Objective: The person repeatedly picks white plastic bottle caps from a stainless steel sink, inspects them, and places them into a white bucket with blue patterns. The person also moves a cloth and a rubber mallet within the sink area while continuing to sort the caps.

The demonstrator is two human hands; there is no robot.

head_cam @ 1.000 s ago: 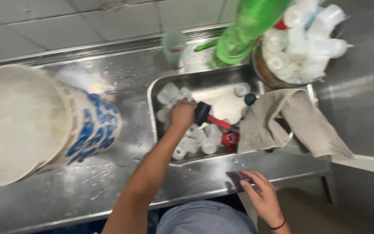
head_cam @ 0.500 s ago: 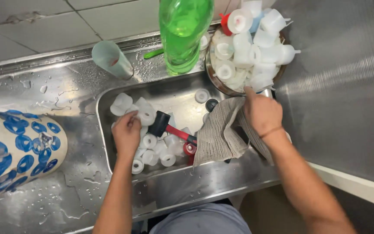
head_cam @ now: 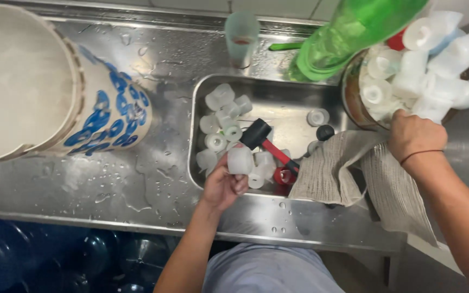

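My left hand [head_cam: 222, 185] holds a translucent white plastic cap [head_cam: 240, 160] just above the front edge of the steel sink [head_cam: 278, 103]. Several more white caps [head_cam: 219, 126] lie in the sink's left half, beside a black-headed mallet with a red handle [head_cam: 267, 144]. My right hand [head_cam: 412, 135] rests at the rim of a round bowl [head_cam: 354, 103] piled with white caps, its fingers among them. Whether it grips one is hidden. A beige cloth [head_cam: 348, 173] hangs over the sink's right edge below that hand.
A large white bucket with blue print [head_cam: 55, 92] lies on the wet steel counter [head_cam: 147, 179] at the left. A green plastic bottle [head_cam: 348, 32] and a pale green cup [head_cam: 241, 35] stand behind the sink. Blue water jugs [head_cam: 39, 255] show under the counter.
My left hand has lifted a white cap out of the sink toward the front edge. My right hand has moved from the cloth up to the bowl of caps.
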